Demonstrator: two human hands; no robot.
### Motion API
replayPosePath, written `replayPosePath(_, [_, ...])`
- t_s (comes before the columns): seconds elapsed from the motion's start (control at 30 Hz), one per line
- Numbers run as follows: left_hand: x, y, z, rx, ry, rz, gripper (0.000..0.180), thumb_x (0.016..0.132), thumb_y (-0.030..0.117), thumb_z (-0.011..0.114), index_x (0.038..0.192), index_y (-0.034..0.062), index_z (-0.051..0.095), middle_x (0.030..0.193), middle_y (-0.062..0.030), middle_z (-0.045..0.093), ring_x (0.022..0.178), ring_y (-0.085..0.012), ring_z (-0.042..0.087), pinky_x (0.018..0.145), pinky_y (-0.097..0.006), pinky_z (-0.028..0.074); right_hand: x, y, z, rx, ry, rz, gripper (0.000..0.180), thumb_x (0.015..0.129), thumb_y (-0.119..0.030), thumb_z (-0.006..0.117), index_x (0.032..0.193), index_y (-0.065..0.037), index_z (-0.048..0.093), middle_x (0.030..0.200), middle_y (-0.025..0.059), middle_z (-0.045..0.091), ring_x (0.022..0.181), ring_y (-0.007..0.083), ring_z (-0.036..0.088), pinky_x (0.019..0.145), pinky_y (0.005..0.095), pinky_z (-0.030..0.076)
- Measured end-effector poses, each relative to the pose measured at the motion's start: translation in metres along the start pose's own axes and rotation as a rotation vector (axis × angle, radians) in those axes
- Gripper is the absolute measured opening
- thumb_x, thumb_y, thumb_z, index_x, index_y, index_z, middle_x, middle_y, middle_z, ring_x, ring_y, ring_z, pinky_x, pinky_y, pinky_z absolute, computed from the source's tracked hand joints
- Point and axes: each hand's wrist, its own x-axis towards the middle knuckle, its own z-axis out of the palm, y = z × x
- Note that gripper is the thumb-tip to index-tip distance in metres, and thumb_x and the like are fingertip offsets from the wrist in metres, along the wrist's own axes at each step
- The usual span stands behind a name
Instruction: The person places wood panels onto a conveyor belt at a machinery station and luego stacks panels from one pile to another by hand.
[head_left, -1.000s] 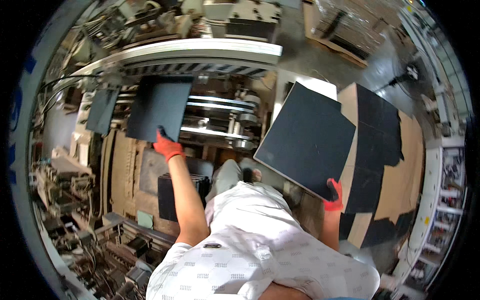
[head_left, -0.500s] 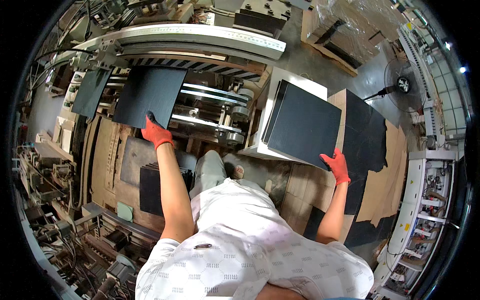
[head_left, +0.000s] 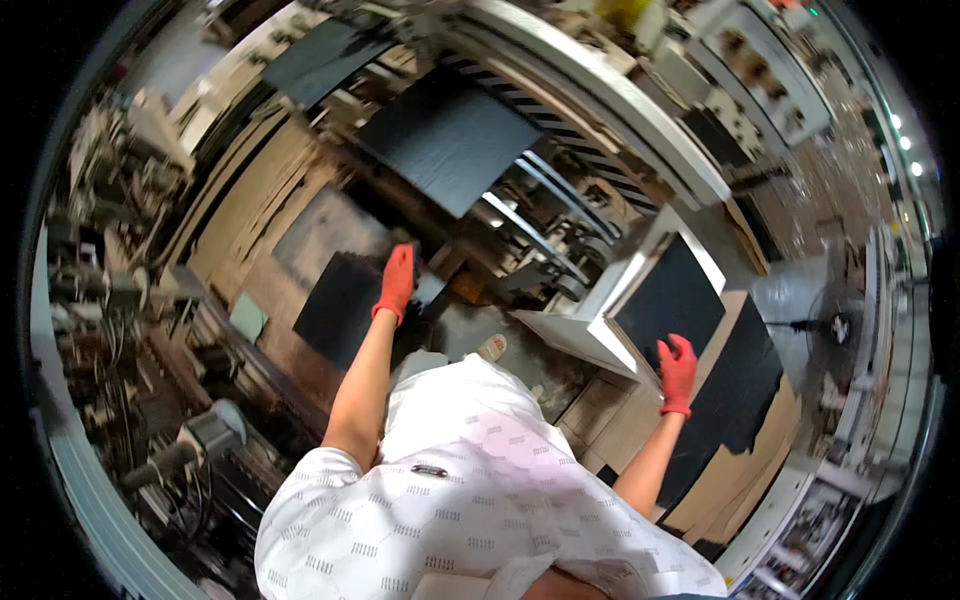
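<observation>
Red gloves on both hands. Left hand (head_left: 397, 283) is raised, fingers extended and together, holding nothing; it hangs over the near edge of the machine bed, just below the dark sheet (head_left: 447, 139) lying on the rollers (head_left: 545, 215). Not touching that sheet. Right hand (head_left: 677, 372) is open, fingers spread, at the near edge of a second dark sheet (head_left: 670, 303) that lies flat on the white table (head_left: 570, 333) (contact with the sheet edge can't be confirmed at this angle). Hands are well apart, one on each side of the body.

Further out: a third dark panel (head_left: 340, 310) lies on the brown board floor just left of the left hand. Right of the white table, a stack of black sheets (head_left: 738, 385) sits on cardboard (head_left: 745, 470). Another dark sheet (head_left: 322, 58) is on the conveyor at the far left end. White frame rail (head_left: 610, 110) runs across the machine's far side.
</observation>
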Motion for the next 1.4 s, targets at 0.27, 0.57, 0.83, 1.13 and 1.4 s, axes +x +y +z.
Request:
replayPosePath(0.27, [-0.078, -0.156, -0.158, 0.546, 0.223, -0.275, 0.072, 0.090, 0.044, 0.074, 0.139, -0.0048, 0.054, 0.137, -0.0257, 0.060, 0.127, -0.0394, 0.059, 0.104, -0.045, 0.047, -0.016, -0.239, 0.192, 0.934, -0.717, -0.077, 0.084, 0.101, -0.028, 0.066, 0.164, -0.019, 0.011, 0.122, 0.0115, 0.063, 0.105, 0.0197, 0.067, 0.079, 0.0342, 0.060])
replayPosePath(0.57, [0.013, -0.167, -0.311, 0.980, 0.054, -0.362, 0.103, 0.076, 0.065, 0.078, 0.154, 0.0094, 0.039, 0.149, -0.0163, 0.054, 0.133, -0.0384, 0.053, 0.108, -0.055, 0.044, 0.029, -0.331, 0.326, 1.116, -0.498, 0.382, 0.059, 0.098, -0.040, 0.064, 0.144, -0.012, 0.040, 0.135, 0.0146, 0.058, 0.119, 0.0305, 0.055, 0.080, 0.0471, 0.054])
replayPosePath(0.83, [0.021, -0.153, -0.246, 1.018, 0.295, -0.622, 0.126, 0.061, 0.065, 0.089, 0.161, 0.0359, 0.018, 0.168, -0.0079, 0.020, 0.154, -0.0437, 0.013, 0.110, -0.078, 0.027, 0.050, -0.314, 0.283, 1.177, -0.575, 0.353, 0.039, 0.090, -0.033, 0.075, 0.124, -0.015, 0.067, 0.131, 0.0014, 0.061, 0.119, 0.0209, 0.055, 0.095, 0.0448, 0.047])
replayPosePath(1.13, [-0.112, -0.171, -0.243, 0.885, 0.708, -0.603, 0.124, 0.064, 0.063, 0.088, 0.162, 0.0230, 0.024, 0.164, -0.0177, 0.030, 0.151, -0.0406, 0.028, 0.116, -0.062, 0.035, 0.045, -0.326, 0.306, 0.947, -0.498, 0.278, 0.047, 0.093, -0.028, 0.076, 0.135, -0.011, 0.063, 0.142, 0.0058, 0.055, 0.120, 0.0289, 0.055, 0.092, 0.0463, 0.050])
replayPosePath(1.4, [-0.174, -0.270, -0.198, -0.750, 0.482, -0.875, 0.095, 0.089, 0.069, 0.062, 0.154, 0.0029, 0.040, 0.156, -0.0109, 0.045, 0.140, -0.0303, 0.043, 0.116, -0.047, 0.037, 0.068, -0.287, 0.323, 1.011, -0.653, 0.217, 0.065, 0.106, -0.058, 0.032, 0.151, -0.016, 0.053, 0.162, 0.0070, 0.040, 0.145, 0.0289, 0.037, 0.118, 0.0478, 0.029])
